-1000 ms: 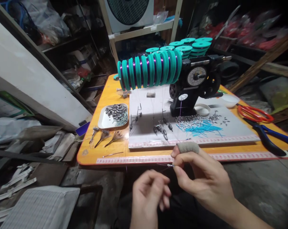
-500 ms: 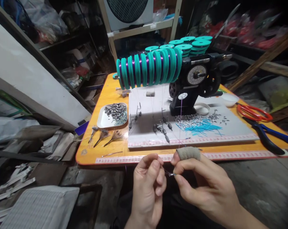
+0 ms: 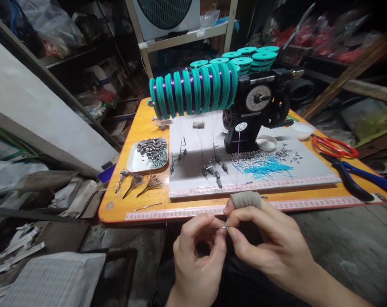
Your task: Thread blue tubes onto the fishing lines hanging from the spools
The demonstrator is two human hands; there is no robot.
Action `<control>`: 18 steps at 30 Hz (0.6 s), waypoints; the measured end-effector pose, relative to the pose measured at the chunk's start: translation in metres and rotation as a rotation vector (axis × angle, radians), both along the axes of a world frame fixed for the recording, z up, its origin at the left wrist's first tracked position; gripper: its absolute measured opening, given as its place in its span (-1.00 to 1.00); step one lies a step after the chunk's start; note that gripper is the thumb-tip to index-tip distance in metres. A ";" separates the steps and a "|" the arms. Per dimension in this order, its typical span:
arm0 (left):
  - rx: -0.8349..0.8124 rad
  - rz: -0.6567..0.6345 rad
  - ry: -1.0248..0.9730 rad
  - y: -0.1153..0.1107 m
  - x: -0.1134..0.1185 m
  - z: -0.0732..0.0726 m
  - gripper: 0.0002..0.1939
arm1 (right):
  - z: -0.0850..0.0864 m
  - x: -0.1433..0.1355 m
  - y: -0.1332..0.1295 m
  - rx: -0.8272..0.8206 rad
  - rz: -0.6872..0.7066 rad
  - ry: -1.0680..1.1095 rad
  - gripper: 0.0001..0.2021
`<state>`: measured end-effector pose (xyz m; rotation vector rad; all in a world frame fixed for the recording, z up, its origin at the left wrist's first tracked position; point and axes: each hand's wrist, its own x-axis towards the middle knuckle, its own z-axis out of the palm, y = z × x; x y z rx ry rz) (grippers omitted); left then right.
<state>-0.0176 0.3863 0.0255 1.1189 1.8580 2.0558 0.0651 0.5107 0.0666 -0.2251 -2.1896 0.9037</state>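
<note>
Metal piece (image 3: 224,227) in right hand (image 3: 228,226), measuring tape (image 3: 180,212) beyond

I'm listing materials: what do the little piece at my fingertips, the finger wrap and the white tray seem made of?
Little piece: probably polished metal, given its silvery glint. Finger wrap: matte cloth, perhaps elastic, with soft creases and no shine. White tray: smooth, likely plastic from its even, rounded rim, though enamel is possible.
</note>
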 end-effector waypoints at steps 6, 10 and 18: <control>0.013 0.041 0.108 -0.001 0.000 -0.003 -0.41 | -0.001 0.002 0.000 -0.005 0.010 -0.036 -0.89; -0.042 0.020 0.001 -0.005 -0.004 -0.003 -0.43 | -0.003 0.003 0.000 0.020 0.037 -0.061 -0.88; -0.096 -0.052 -0.205 -0.006 -0.013 0.009 -0.91 | -0.020 0.007 -0.003 0.383 0.054 0.005 -0.83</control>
